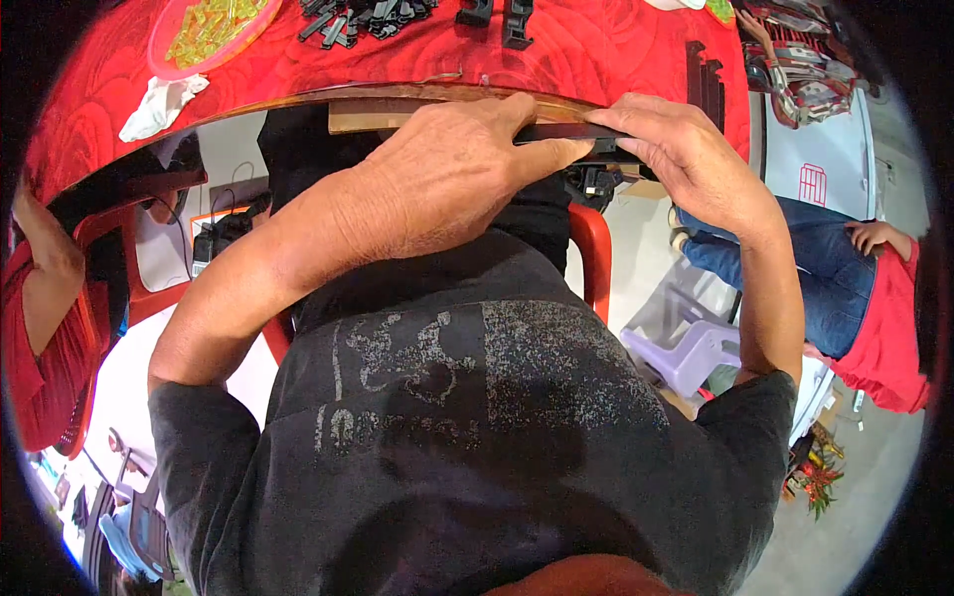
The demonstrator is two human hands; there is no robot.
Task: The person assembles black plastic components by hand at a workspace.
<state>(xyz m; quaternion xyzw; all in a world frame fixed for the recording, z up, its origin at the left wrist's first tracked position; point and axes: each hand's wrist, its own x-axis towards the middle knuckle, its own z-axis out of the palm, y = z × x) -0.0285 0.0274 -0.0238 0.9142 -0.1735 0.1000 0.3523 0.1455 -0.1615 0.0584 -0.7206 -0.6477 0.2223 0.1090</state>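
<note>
Just in front of the table's near edge, both hands hold a long, narrow black plastic piece [566,131]. My left hand [447,164] is closed on its left part, with the thumb along the near side. Much of that end is hidden behind the hand. The fingers and thumb of my right hand [686,154] pinch the piece's right end. Beyond the hands, black plastic parts [517,22] of a blocky shape lie on the red tablecloth [576,60].
At the far left, a pink basket [159,50] holds yellow translucent pieces, with a crumpled white cloth [164,104] beside it. Small black and grey parts [368,18] are heaped centrally. Dark strips [706,84] lie at right. People sit or stand on both sides; a lilac stool [686,348] is at right.
</note>
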